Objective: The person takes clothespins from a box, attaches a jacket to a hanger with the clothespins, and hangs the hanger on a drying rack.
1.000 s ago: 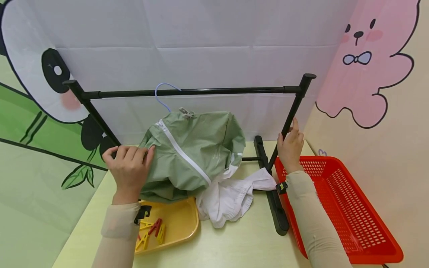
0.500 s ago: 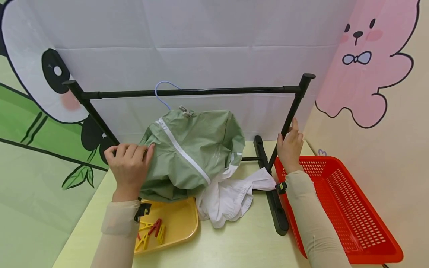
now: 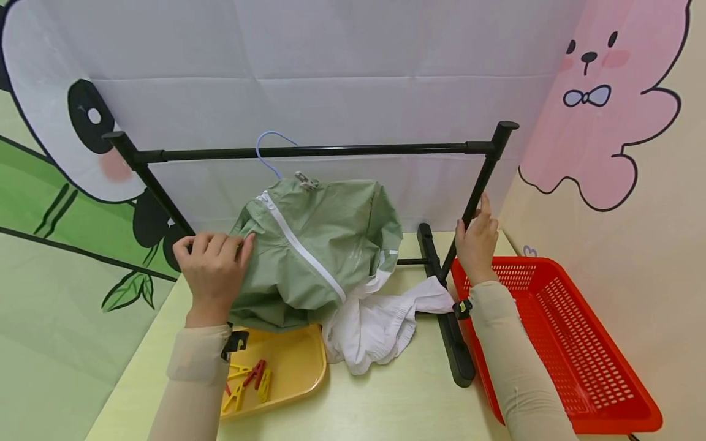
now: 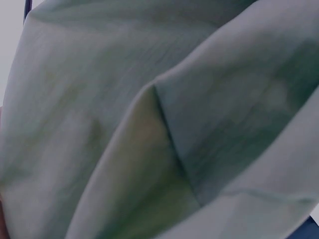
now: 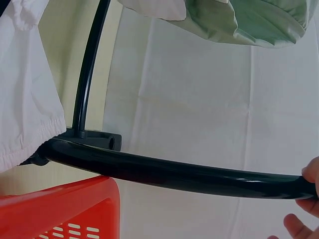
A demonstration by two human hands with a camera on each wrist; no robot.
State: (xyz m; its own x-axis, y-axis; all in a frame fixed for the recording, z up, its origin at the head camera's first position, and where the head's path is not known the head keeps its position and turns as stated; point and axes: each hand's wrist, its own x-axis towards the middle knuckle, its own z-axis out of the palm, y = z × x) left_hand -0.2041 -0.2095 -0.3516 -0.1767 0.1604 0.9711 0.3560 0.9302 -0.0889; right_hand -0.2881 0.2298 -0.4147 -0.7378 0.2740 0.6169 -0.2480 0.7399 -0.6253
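Observation:
A green zip-up jacket (image 3: 325, 245) hangs from a pale purple hanger (image 3: 269, 162), its hook over the black clothes rack's top bar (image 3: 353, 150). My left hand (image 3: 212, 272) grips the jacket's left side, thumb toward the cloth and finger ends hidden. Green folds of the jacket (image 4: 124, 109) fill the left wrist view. At the rack's right post, my right hand (image 3: 477, 242) holds the tube. The right wrist view shows fingertips around that post (image 5: 174, 174). A white garment (image 3: 380, 334) with a gathered edge lies below the jacket, against the rack foot.
A yellow tray (image 3: 298, 361) with several red and yellow clothespins (image 3: 255, 373) sits at front left. The red perforated basket (image 3: 579, 343) stands right of the rack's black foot (image 3: 458, 355). A white cloth backdrop (image 3: 353, 55) rises behind.
My left hand has risen slightly, and the jacket and hanger hook have shifted a little upward with it. The rack and my right hand have stayed put.

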